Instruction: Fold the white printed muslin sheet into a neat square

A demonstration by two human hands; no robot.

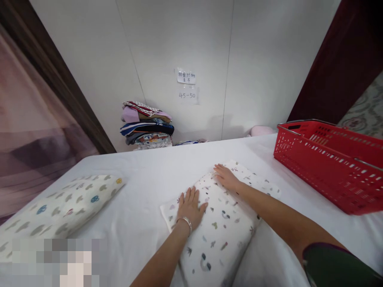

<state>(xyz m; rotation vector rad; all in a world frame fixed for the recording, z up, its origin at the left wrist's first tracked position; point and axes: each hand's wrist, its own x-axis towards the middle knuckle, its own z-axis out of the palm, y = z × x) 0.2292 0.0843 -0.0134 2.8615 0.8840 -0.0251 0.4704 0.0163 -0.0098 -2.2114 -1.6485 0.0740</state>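
Note:
A white cloth (215,235) printed with small rainbows and plants lies folded on the white-covered table, running off toward the near edge. My left hand (191,209) rests flat on its left part, fingers spread, a bracelet at the wrist. Farther up, near the fold's far edge, my right hand (226,177) presses palm down with its fingers stretched out. Neither hand grips the fabric. One flap of the cloth reaches out to the right beyond my right forearm, which hides part of it.
On the left lies a cream cloth (72,203) with grey cloud prints. A red plastic basket (317,171) with metal handles stands at the right. Beyond the far table edge, folded clothes (148,125) are stacked against the wall, below paper labels (187,85). A curtain hangs at the left.

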